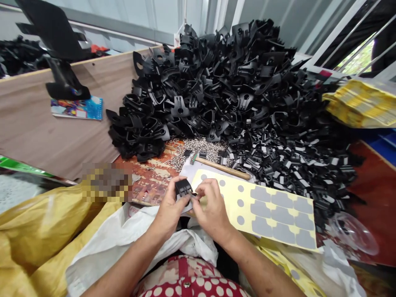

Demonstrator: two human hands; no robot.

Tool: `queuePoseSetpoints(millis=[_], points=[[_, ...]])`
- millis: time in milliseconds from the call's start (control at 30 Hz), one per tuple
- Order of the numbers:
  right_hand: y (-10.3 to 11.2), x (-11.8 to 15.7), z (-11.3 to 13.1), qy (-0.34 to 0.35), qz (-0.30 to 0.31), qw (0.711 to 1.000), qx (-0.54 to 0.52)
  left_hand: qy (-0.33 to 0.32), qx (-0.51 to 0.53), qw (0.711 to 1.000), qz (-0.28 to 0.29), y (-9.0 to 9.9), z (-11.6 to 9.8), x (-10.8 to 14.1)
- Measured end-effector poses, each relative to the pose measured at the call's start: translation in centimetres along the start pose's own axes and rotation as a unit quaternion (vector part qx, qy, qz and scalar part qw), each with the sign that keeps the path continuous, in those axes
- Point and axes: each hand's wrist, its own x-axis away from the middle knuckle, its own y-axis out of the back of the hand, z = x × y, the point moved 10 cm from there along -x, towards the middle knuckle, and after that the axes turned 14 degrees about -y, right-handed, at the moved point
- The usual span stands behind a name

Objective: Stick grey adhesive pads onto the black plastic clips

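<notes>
Low in the middle of the head view, my left hand (171, 208) is closed around a black plastic part (183, 187), with the thumb along its lower edge. My right hand (212, 206) pinches at the part's right side, its thumb and fingers together on a small dark piece (194, 194) that I cannot make out well. Just right of my right hand lies a yellow backing sheet (230, 206) with grey round and shaped stickers (281, 212). Above the hands rests a small hammer (222, 166) with a wooden handle.
Black plastic parts (210, 86) are heaped across the back. Small black clips (272, 161) spread on the right, beside shiny metal bits (202, 149). A clear plastic container (354, 233) stands at right. A phone holder (66, 78) is on the wooden board (27, 119) at left.
</notes>
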Motion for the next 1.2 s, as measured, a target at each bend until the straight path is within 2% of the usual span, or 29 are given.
queuePoseSetpoints(millis=[67, 200, 267, 300, 367, 400, 467, 533, 567, 633, 700, 800, 867, 933, 1000, 1067, 1133, 1200], points=[[-0.5, 1.0, 1.3, 0.070, -0.021, 0.995, 0.074, -0.027, -0.038, 0.999, -0.026, 0.6, 0.2, 0.1], [-1.1, 2.4, 3.4, 0.182, -0.072, 0.954, 0.229, 0.006, -0.012, 0.999, -0.029, 0.6, 1.4, 0.7], [0.2, 2.2, 3.4, 0.175, -0.102, 0.941, 0.272, 0.016, -0.002, 1.000, -0.024, 1.0, 1.5, 1.0], [1.3, 1.9, 3.0, 0.154, -0.106, 0.943, 0.274, 0.012, -0.013, 1.000, -0.018, 1.5, 1.3, 1.1], [3.7, 1.2, 1.2, 0.107, -0.076, 0.960, 0.249, -0.019, -0.087, 0.996, 0.018, 2.8, 0.3, 1.4], [4.6, 0.9, 0.0, 0.091, -0.044, 0.966, 0.238, -0.049, -0.149, 0.986, 0.055, 3.3, -0.5, 1.6], [6.2, 0.9, -2.5, 0.084, 0.019, 0.963, 0.254, -0.127, -0.285, 0.936, 0.166, 3.5, -1.9, 2.6], [7.0, 1.3, -5.1, 0.097, 0.065, 0.943, 0.311, -0.185, -0.398, 0.856, 0.274, 3.6, -1.9, 4.3], [7.1, 1.6, -6.3, 0.106, 0.086, 0.931, 0.339, -0.202, -0.441, 0.818, 0.309, 3.8, -1.6, 5.1], [6.4, 2.1, -8.3, 0.120, 0.129, 0.912, 0.371, -0.222, -0.509, 0.763, 0.331, 4.8, -0.9, 6.1], [4.7, 2.3, -8.9, 0.132, 0.162, 0.905, 0.370, -0.247, -0.545, 0.736, 0.318, 5.5, -0.9, 6.5], [1.0, 1.7, -7.6, 0.153, 0.190, 0.908, 0.341, -0.272, -0.543, 0.736, 0.299, 5.8, -1.8, 6.5], [-2.2, 0.8, -5.9, 0.158, 0.202, 0.913, 0.318, -0.295, -0.542, 0.736, 0.278, 5.9, -3.5, 5.7], [-5.3, -0.6, -4.3, 0.151, 0.205, 0.921, 0.294, -0.335, -0.561, 0.718, 0.240, 6.2, -6.3, 4.1], [-8.1, -2.1, -2.7, 0.141, 0.195, 0.934, 0.263, -0.359, -0.598, 0.689, 0.194, 7.0, -9.5, 1.4], [-10.1, -3.4, -1.3, 0.130, 0.169, 0.951, 0.223, -0.350, -0.647, 0.663, 0.139, 8.3, -12.7, -2.9], [-11.0, -4.3, -0.3, 0.121, 0.134, 0.966, 0.183, -0.340, -0.684, 0.643, 0.053, 10.1, -16.3, -7.8], [-11.1, -4.7, 0.1, 0.117, 0.107, 0.976, 0.150, -0.316, -0.710, 0.629, -0.017, 11.7, -18.9, -12.6]])
